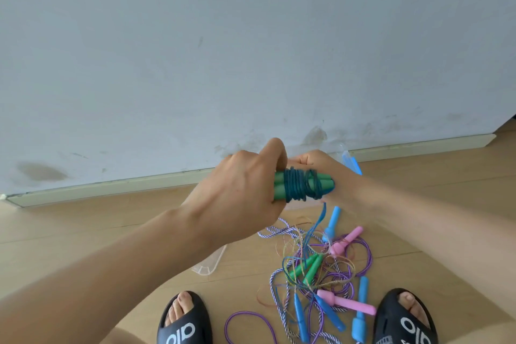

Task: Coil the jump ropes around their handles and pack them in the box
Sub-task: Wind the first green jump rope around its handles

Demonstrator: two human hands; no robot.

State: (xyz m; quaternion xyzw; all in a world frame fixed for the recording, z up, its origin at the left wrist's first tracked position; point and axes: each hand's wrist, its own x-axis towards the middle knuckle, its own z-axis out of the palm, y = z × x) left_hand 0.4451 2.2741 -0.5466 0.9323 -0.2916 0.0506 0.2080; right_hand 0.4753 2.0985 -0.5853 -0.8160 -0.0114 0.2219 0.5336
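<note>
Two black slippers (184, 324) are standing on the wood floor (83, 232), and a messy pile of ropes (321, 268) with blue, pink and green handles is lying between them. Part of a clear plastic box (208, 262) is peeking out under the left arm; I cannot tell what is in it. Higher up, the left hand (240, 198) is gripping two green handles (282, 186) with dark blue rope (300, 184) wound tight around them. The right hand (315, 165) is pinching the other end. Bare floor is running to the white wall (251, 50).
</note>
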